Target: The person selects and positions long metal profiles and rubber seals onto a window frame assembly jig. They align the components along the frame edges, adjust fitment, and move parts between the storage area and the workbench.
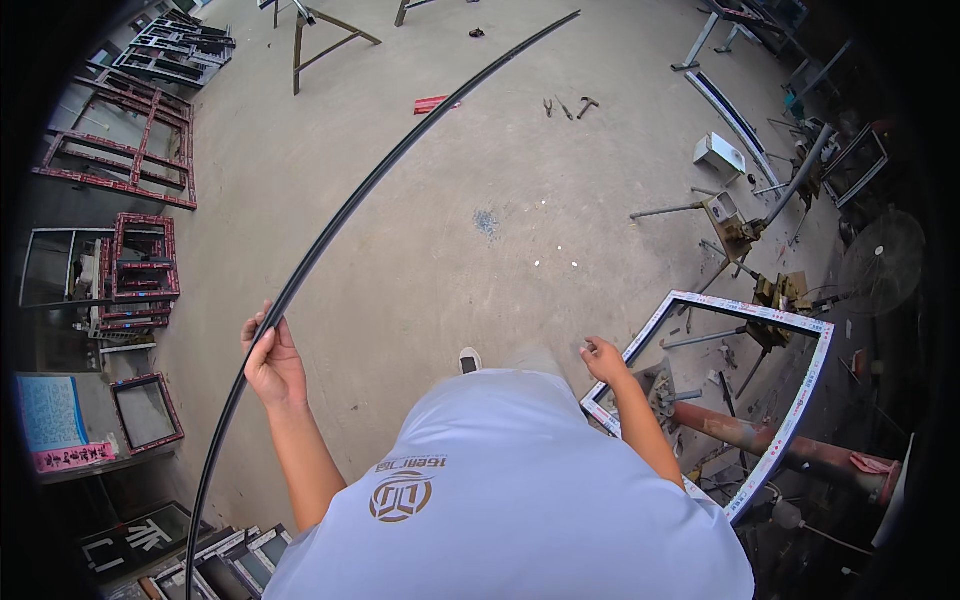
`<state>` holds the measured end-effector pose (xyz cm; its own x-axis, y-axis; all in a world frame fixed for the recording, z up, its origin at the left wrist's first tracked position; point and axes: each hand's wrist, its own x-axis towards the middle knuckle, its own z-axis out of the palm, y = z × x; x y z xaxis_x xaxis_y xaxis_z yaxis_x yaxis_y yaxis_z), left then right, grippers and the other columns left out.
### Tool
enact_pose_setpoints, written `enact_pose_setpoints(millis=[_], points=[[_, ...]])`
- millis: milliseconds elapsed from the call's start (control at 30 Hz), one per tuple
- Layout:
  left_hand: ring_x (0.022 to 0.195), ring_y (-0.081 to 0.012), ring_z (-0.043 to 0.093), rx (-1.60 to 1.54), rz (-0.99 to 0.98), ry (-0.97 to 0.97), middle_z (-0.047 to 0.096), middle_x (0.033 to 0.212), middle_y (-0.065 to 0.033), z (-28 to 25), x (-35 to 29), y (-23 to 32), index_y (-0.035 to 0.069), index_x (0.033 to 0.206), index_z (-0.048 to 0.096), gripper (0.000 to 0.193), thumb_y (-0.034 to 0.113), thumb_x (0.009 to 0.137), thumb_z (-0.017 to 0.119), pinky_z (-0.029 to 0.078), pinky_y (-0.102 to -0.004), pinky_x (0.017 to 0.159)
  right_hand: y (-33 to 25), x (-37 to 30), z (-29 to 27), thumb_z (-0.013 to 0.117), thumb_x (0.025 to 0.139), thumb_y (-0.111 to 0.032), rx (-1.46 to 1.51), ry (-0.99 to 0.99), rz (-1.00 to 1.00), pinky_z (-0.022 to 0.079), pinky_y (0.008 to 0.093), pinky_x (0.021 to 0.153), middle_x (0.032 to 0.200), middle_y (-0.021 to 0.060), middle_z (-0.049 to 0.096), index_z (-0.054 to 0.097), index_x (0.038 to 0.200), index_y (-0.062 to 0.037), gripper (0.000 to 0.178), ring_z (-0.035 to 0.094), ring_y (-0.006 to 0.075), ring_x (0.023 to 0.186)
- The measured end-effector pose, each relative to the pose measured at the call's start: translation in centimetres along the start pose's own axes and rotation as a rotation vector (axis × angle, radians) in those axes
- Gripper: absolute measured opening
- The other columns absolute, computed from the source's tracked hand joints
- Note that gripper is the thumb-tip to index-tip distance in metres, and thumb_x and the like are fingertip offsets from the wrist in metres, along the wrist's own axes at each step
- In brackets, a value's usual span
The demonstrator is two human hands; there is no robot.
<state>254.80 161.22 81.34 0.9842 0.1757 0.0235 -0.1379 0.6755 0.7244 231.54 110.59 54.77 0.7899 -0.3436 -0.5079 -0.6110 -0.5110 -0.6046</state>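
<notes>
Long dark strip [372, 182]: it runs from the far top middle down past the person's left side and leaves the view at the lower edge; whether its curve is real or comes from the lens cannot be told.
Left hand [275, 372]: its grip pinches the strip between thumb and fingers, the only hold on it in view.
Right hand [603, 360]: its fingers are curled, apart from the strip, beside the near corner of a white-wrapped window frame [750, 309]; whether the grip is pressed together, or touches the frame, cannot be told.
Done so far: the strip is in hand, and seems to be at an early, handling stage.
Left to do: no joint between strip and window frame shows, so any placing or fixing of the strip looks undone; whether its far end touches the floor [420, 275] is unclear.
Tools: pliers [548, 107], a thin pointed tool [565, 108] and a hammer [588, 106] lie on the floor, well apart from both hands.
Floor pieces: a red packet [430, 104] lies just beside the strip's line, and small bluish bits [486, 222] lie nearer the person.
Left side: red-wrapped frames [120, 190] stand stacked.
Right side: a metal stand [735, 235] and a round fan [882, 250].
</notes>
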Motion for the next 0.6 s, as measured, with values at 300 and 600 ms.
enact_pose_setpoints(millis=[300, 600], points=[[0.129, -0.0328, 0.059, -0.005, -0.125, -0.118, 0.067, 0.118, -0.0151, 16.3, 24.4, -14.4, 0.002, 0.114, 0.057, 0.032, -0.014, 0.086, 0.051, 0.047, -0.0462, 0.116, -9.5, 16.0, -10.2, 0.068, 0.094, -0.026, 0.144, 0.276, -0.041, 0.056, 0.0397, 0.087, 0.114, 0.017, 0.07, 0.06, 0.134, -0.0021, 0.048, 0.071, 0.0295, 0.095], [0.117, -0.0283, 0.065, 0.064, -0.167, -0.112, 0.065, 0.119, -0.0146, 32.3, 39.6, -26.9, 0.002, 0.131, 0.05, 0.046, -0.006, 0.087, 0.058, 0.049, -0.0458, 0.113, -25.0, 38.5, -33.4, 0.075, 0.087, -0.02, 0.029, 0.971, -0.503, 0.049, 0.0444, 0.1, 0.135, 0.0174, 0.056, 0.054, 0.138, -0.0046, 0.057, 0.056, 0.0378, 0.121]])
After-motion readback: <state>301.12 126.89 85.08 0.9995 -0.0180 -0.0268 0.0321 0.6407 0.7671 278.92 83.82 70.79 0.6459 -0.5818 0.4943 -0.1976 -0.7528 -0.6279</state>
